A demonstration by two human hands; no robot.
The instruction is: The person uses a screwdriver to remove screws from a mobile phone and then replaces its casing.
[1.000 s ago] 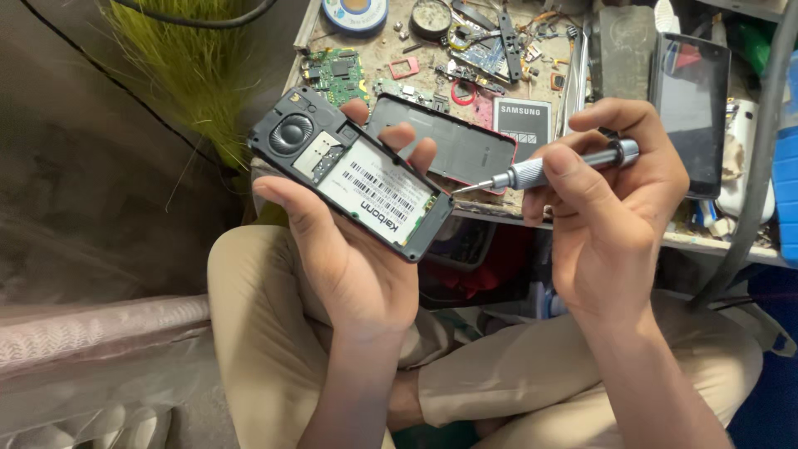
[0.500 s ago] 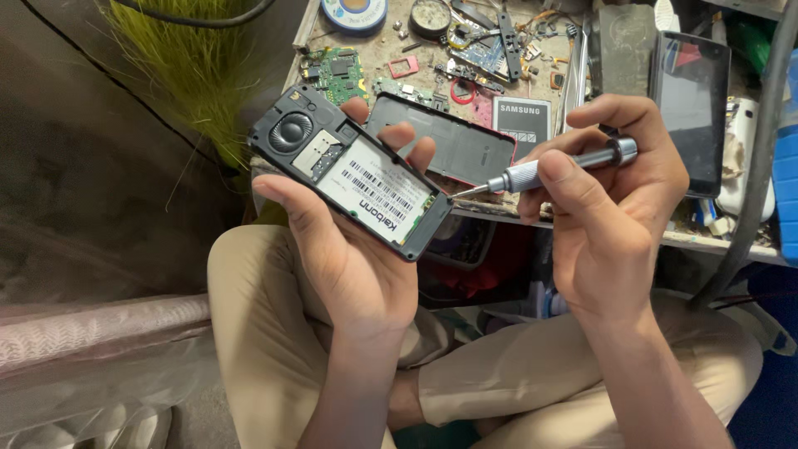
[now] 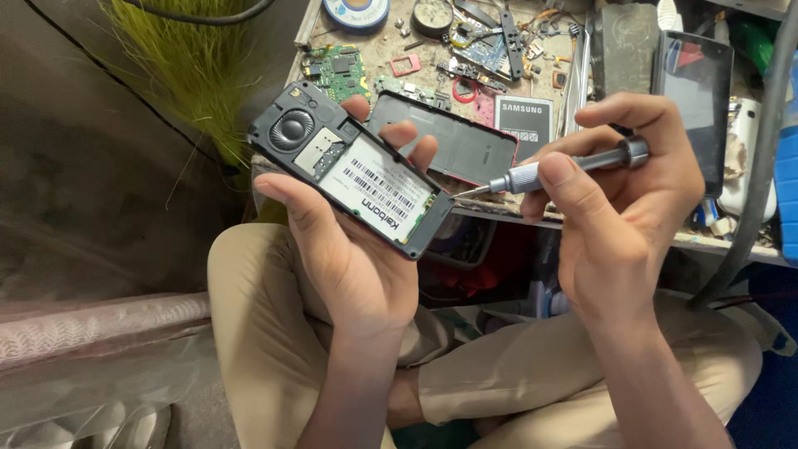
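One opened phone (image 3: 353, 170), one screwdriver (image 3: 565, 169), one back cover (image 3: 465, 145), one battery (image 3: 524, 118), two hands.

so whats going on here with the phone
A seated person's left hand holds an opened phone, back cover off, with its speaker and barcode label showing. The right hand grips a small screwdriver, its tip at the phone's lower corner. A cluttered bench behind holds circuit boards and a battery.

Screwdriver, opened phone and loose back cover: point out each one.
screwdriver (image 3: 573, 164), head view, on its metal shaft.
opened phone (image 3: 353, 170), head view, on its labelled battery bay.
loose back cover (image 3: 465, 141), head view, on its dark inner face.
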